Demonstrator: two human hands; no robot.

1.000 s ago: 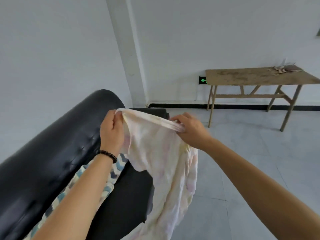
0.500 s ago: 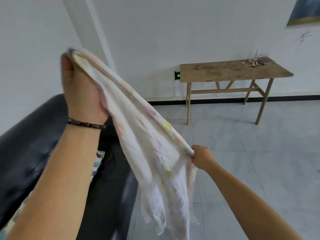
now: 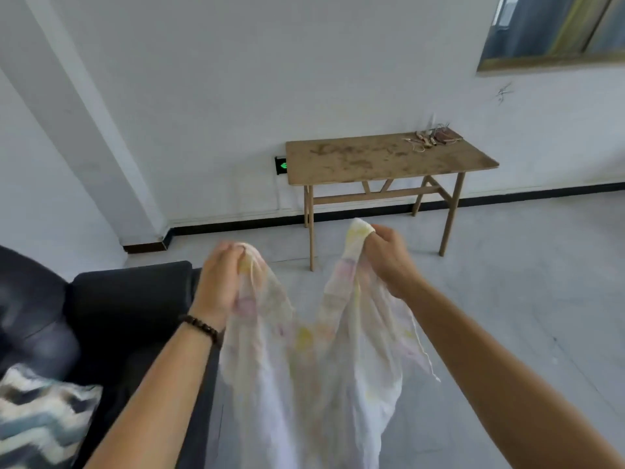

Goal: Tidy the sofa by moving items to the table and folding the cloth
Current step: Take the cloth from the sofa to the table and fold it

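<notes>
White walls w/ a black skirting strip meet a pale grey tiled floor (image 3: 514, 299). The cloth (image 3: 314, 367) hangs in mid-air btwn both hands, over the floor just off the sofa's front edge. It is thin, gauzy and white w/ faint pink & yellow blotches. Its top edge sags in a U btwn the two grips, and the rest drops in loose crumpled folds below the fingers and out of frame. A thin hem edge trails off its right side. The left hand (image 3: 220, 279) has its fingers curled, bunching one top corner. The right hand (image 3: 389, 262) pinches the other corner, w/ a tuft poking up past the fingertips. A dark bead bracelet (image 3: 199, 328) sits on the left wrist. Left of and below the left fingers is the black sofa (image 3: 128, 292), smooth, leather-like, w/ rounded edges. A blurred zigzag cushion (image 3: 40, 411) lies on it, well below the fingers. Beyond the fingers, well apart, stands a wooden table (image 3: 372, 157) at the wall: rectangular stained top, slim splayed legs. Small clutter (image 3: 429, 138) sits at its far right corner, too small to tell. Bare floor runs from the fingers to the table legs & off right of the right fingers.
</notes>
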